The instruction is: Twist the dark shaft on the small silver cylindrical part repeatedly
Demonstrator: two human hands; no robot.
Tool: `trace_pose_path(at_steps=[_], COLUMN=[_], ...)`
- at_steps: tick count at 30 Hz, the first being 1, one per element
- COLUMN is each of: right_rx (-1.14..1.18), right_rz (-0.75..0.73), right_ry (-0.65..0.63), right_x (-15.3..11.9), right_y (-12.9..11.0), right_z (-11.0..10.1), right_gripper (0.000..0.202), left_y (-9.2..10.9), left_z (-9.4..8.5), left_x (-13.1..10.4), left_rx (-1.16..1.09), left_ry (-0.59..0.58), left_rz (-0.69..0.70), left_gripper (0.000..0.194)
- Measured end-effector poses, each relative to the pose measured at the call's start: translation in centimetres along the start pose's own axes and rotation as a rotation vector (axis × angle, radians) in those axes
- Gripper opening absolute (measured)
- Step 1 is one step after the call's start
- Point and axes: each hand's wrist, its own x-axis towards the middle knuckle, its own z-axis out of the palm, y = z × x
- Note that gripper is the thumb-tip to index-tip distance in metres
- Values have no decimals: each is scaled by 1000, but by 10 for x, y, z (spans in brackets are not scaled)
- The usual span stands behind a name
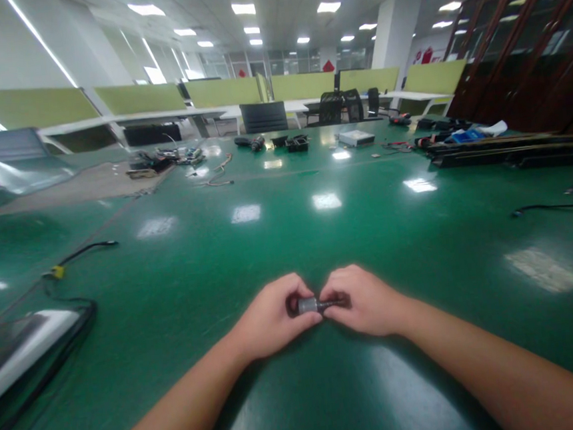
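A small dark grey cylindrical piece [307, 305] lies lengthwise between my two hands, low over the green tabletop [289, 241]. Fingers and thumb of my left hand [275, 315] are closed round its left part. My right hand [363, 300] pinches a thinner dark part [330, 303] that meets the cylinder's right end. Both thumbs are close together on the near side. The outer ends of the piece are partly hidden by my fingers, and its exact kind is too small to tell.
A white-edged device [33, 357] and black cable [87, 316] lie at the left. Black cables [557, 207] reach in from the right. Dark strips [501, 150], a silver box [356, 138], black tools [250, 142] and loose electronics [181, 156] line the far side.
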Motion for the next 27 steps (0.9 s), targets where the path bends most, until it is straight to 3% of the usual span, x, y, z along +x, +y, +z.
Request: trace_pose_path(at_steps=[27], right_rx=[0], right_rz=[39], right_ry=[1], right_x=[-1], right_y=[6], right_z=[-7], right_gripper=[9], left_y=[0], left_z=[0], left_x=[0], left_rx=[3], left_ry=[8], left_rz=[-6], left_gripper=[22])
